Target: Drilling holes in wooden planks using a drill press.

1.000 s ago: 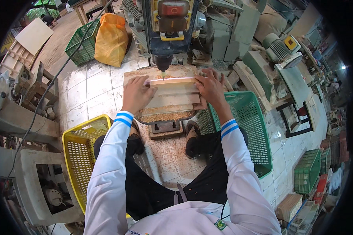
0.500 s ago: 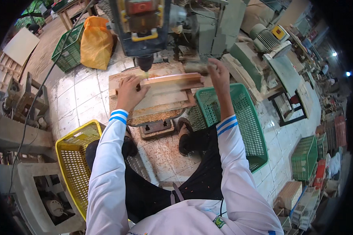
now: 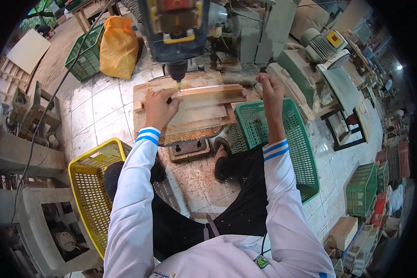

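My left hand [image 3: 161,106] has curled fingers on the left end of a narrow wooden strip [image 3: 211,91], lying on a wooden jig [image 3: 194,112] with shavings around it. Above the strip, a drill chuck [image 3: 176,71] carries a bit [image 3: 180,85] just right of my left fingers; whether it touches the wood is unclear. My right hand [image 3: 272,92] is raised beyond the strip's right end, fingers curled; what they hold, if anything, I cannot make out.
A yellow crate [image 3: 84,169] is by my left leg, a green crate [image 3: 303,157] by my right. An orange sack [image 3: 118,46] and another green crate [image 3: 76,60] stand back left. Machinery [image 3: 326,46] and boards [image 3: 292,92] are at right; a cable [image 3: 46,106] crosses the left.
My right hand has left the strip's right end and moved rightward. My left hand stays at the strip. The drill machine and surroundings appear shifted left in view.
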`<state>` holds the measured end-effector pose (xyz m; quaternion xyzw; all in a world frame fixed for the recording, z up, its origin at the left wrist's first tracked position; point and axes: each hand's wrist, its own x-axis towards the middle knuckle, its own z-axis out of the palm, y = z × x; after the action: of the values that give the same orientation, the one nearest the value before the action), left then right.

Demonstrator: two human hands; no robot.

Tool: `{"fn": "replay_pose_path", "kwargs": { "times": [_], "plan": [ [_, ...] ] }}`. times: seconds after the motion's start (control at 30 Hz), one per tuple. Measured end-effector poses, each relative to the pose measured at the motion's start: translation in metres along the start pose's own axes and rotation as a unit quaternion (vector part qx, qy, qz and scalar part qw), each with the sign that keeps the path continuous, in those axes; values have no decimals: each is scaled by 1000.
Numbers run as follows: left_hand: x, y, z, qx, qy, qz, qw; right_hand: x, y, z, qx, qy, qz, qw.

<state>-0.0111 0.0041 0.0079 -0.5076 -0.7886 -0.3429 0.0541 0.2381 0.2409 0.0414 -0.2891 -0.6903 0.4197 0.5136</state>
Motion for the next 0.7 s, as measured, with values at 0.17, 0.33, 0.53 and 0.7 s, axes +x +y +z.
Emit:
{"fn": "replay_pose_path", "kwargs": {
  "times": [0.17,0.33,0.53,0.7],
  "plan": [
    [-3,-1,1,-18,19,-15,1000,1,-56,16,59,-56,-32,996],
    [-3,-1,1,-24,18,-6,1000,57,-152,35,2,-42,-227,973],
    [-4,-3,5,5,46,-2,999,176,-242,81,287,-34,-223,931],
    [-4,-7,6,7,33,-9,999,230,-252,87,362,-80,-212,904]
  ]
}}
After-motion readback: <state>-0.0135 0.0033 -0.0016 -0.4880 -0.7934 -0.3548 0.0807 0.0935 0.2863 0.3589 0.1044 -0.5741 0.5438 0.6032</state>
